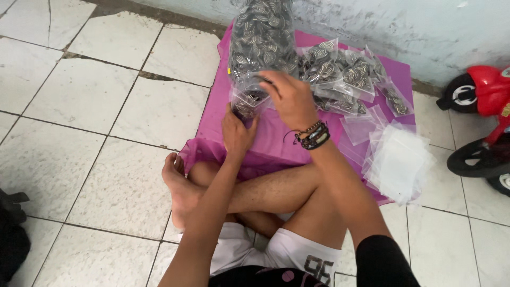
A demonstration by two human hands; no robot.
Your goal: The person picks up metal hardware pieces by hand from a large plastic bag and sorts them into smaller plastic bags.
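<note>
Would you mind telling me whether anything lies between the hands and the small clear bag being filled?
Nothing visible does. The left hand holds the small bag from below, and the right hand is at its mouth, beside the big bag of striped pieces.

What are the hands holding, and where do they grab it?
Both hands hold a small clear bag: left hand at its bottom, right hand at its top opening.

One head-worn camera looks steeply down, close over the seated person's lap and floor
</note>
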